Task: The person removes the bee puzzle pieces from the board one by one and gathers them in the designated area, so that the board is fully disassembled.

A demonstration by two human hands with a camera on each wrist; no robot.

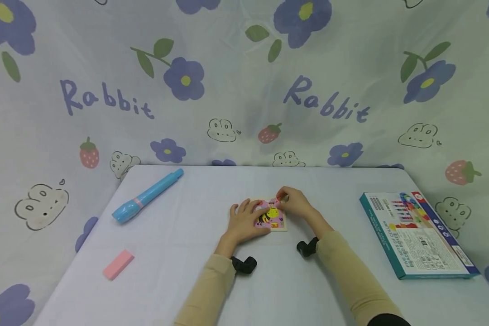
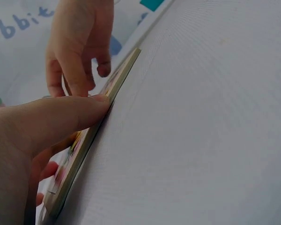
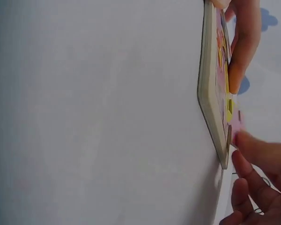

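A small square wooden jigsaw puzzle (image 1: 275, 218) with a bee on a pink ground lies on the white table. My left hand (image 1: 244, 222) spreads over its left part. The left thumb (image 2: 84, 112) rests along the near edge of the board, and an index finger (image 3: 241, 61) presses on the top. At the far right corner, my right hand (image 1: 296, 202) pinches a pink puzzle piece (image 3: 236, 126), tilted up from the board. The fingers hide part of the piece in the head view.
A blue pen-shaped tube (image 1: 148, 197) lies at the back left, and a pink block (image 1: 118, 265) at the front left. On the right lies a flat printed box (image 1: 419, 235). A patterned cloth (image 1: 236, 90) hangs behind the table (image 1: 155, 271).
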